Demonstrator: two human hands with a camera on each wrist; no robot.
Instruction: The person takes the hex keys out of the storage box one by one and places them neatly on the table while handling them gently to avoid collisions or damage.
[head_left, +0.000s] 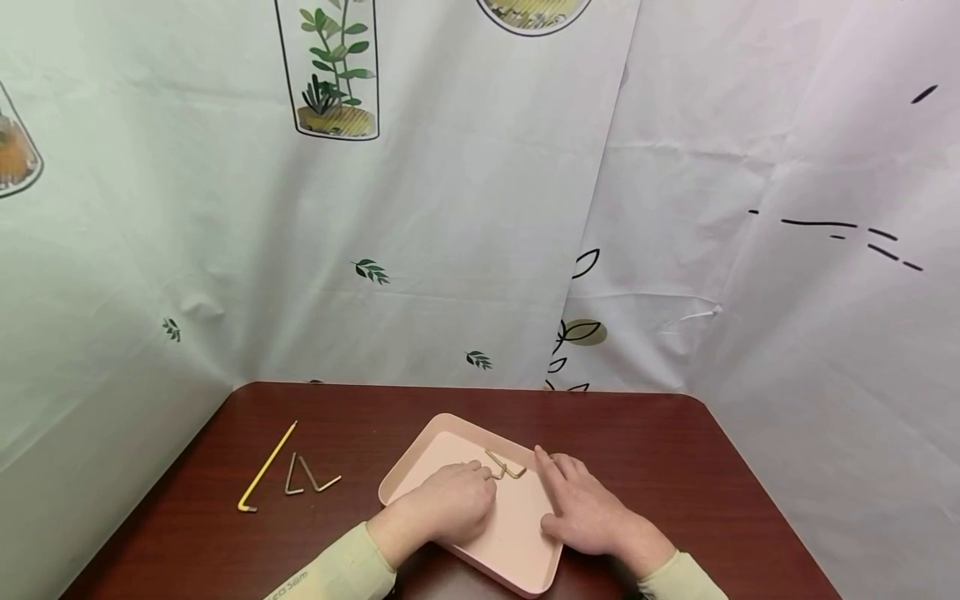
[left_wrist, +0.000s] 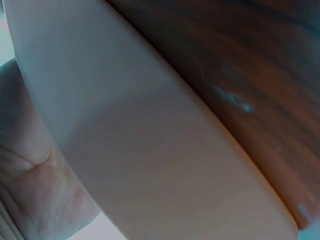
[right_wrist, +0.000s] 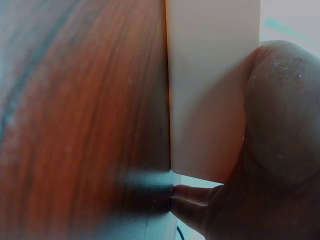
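the tray, pale pink and shallow, stands on a dark red-brown table, turned at an angle to the table's far edge. the left hand reaches over the near left rim into the tray, its fingers bent downward; whether they grasp anything cannot be told, as the fingertips are hidden. just beside those fingers lies a small brass-coloured hex key, partly hidden, and next to it a second l-shaped key, both on the tray floor toward its far right side. the right hand is unclenched and rests on the tray's right edge, fingers extended, thumb over the rim. the right wrist view shows fingers near the tray's corner, low by the table surface. left of the tray, well apart from it, lie a long yellow hex key and two shorter l-shaped keys, the short pair near each other. a white printed cloth hangs behind the table. both forearms wear pale sleeves.
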